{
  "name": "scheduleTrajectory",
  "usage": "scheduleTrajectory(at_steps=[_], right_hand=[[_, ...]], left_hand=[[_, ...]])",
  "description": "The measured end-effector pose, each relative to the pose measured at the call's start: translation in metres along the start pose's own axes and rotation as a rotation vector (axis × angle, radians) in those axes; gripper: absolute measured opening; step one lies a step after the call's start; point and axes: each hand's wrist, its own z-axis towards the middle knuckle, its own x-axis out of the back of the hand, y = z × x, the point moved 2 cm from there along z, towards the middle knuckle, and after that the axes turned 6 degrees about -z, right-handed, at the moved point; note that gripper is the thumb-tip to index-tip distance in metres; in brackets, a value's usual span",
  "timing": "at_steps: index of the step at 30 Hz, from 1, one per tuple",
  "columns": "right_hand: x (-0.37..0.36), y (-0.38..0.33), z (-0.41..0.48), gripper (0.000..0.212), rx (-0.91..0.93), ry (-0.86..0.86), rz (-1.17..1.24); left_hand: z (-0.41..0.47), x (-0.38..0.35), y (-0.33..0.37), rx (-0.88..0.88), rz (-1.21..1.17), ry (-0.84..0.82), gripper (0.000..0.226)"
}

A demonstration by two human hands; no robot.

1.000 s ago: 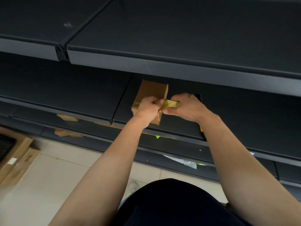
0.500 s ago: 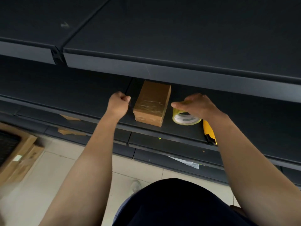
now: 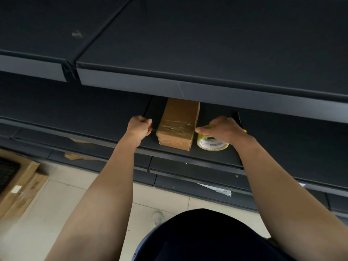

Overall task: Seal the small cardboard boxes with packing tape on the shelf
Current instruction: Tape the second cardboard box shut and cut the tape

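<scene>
Where it stands on the dark matte shelf [image 3: 216,157], your small cardboard box [image 3: 178,113] is a long brown rectangular block, its far end hidden under the grey lip of the upper shelf [image 3: 188,89].
Packing tape [image 3: 175,128]: a glossy, wrinkled band across the box's near top and down its front face.
Tape roll [image 3: 211,146]: a yellowish ring with a white printed core, lying flat just right of the box.
Left hand [image 3: 140,127]: arm extended, fist beside the box's left edge. Your grip is closed tight, pinching a faint clear tape strip [image 3: 154,129] that runs to the box.
Right hand [image 3: 224,129]: draped over the roll, grip curled round its top, one fingertip touching the box's right edge.
Yellow object [image 3: 244,130]: behind your right hand, too covered to identify.
Lower shelf [image 3: 188,178]: torn cardboard scraps [image 3: 75,155], blurred.
</scene>
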Motion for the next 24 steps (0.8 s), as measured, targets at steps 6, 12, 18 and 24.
scheduleTrajectory(at_steps=[6, 12, 18, 24], right_hand=[[-0.013, -0.005, -0.001, 0.042, -0.015, -0.022, 0.030], [-0.012, -0.013, 0.000, 0.035, 0.022, -0.039, 0.070], [-0.010, -0.014, -0.002, 0.034, 0.027, -0.038, 0.041], [-0.009, -0.019, -0.003, 0.038, 0.020, -0.063, 0.045]], left_hand=[[-0.005, -0.012, -0.013, 0.073, -0.075, -0.064, 0.013], [-0.007, -0.009, -0.028, 0.135, -0.180, 0.055, 0.015], [-0.023, 0.006, -0.032, -0.014, 0.199, 0.318, 0.014], [-0.053, -0.042, 0.016, -0.326, 0.453, 0.243, 0.032]])
